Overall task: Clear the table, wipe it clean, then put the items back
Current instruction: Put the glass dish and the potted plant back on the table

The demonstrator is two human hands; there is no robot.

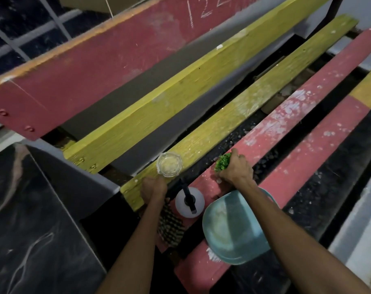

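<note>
The table [239,115] is a run of painted slats, yellow and red, with dark open gaps between them, so flat footing for things is narrow and every slat edge drops into a gap. Farther along, the slats lie bare, with flaky white residue on the red 1 beyond the right hand [236,168]. That hand presses down on the red slat with its fingers [235,152] curled tight around a green scrubbing cloth [222,162], which shows only at the thumb side. The left hand [153,188] rests on the near end of the yellow slat, knuckles up; whether its fingers are closed on anything I cannot tell. Just beyond it a small clear glass jar [169,164] of pale contents stands upright on the yellow slat, near its edge. Between the 2 forearms stands a white spray bottle [189,201] with a black nozzle, and beside it a checked cloth [170,227] hangs off the near edge. A blue plate [229,228], partly under the right forearm, spans the near red slat and overhangs a gap.
</note>
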